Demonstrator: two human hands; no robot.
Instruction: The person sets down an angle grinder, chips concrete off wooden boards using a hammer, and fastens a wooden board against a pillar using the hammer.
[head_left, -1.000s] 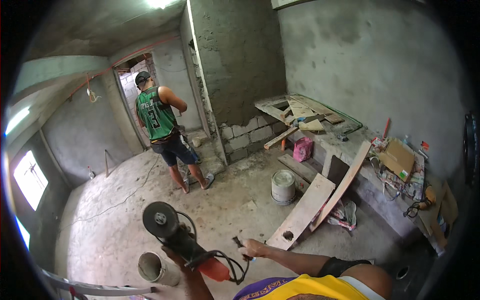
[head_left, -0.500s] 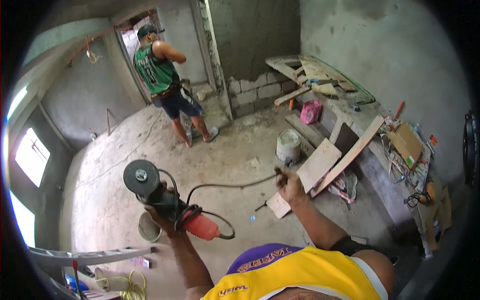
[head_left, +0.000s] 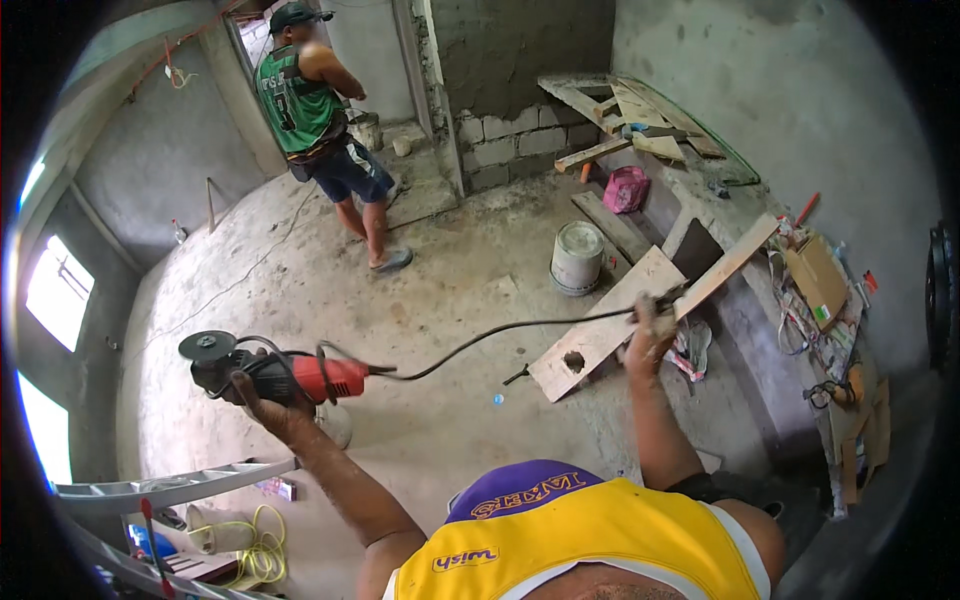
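My left hand (head_left: 270, 405) grips a red and black angle grinder (head_left: 330, 378) with a cutting disc (head_left: 208, 345) at its left end, held out to my left with loops of cord around the body. From the tool's back end a black cord (head_left: 480, 338) runs rightward to my right hand (head_left: 650, 335), which is raised with fingers closed on the cord's end, in front of two leaning boards (head_left: 610, 310). The plug itself is too blurred to make out clearly.
A co-worker (head_left: 310, 110) in a green jersey stands by the doorway. On the right are a white bucket (head_left: 575, 255), pink bag (head_left: 625, 190), and a concrete ledge (head_left: 700, 180) with wood scraps and cardboard (head_left: 810, 275). At lower left are an aluminium ladder (head_left: 170, 475) and yellow cord (head_left: 260, 540).
My hands have spread apart, drawing out the cord. My left hand moved left, turning the grinder level; my right moved up and rightward. The co-worker shifted slightly.
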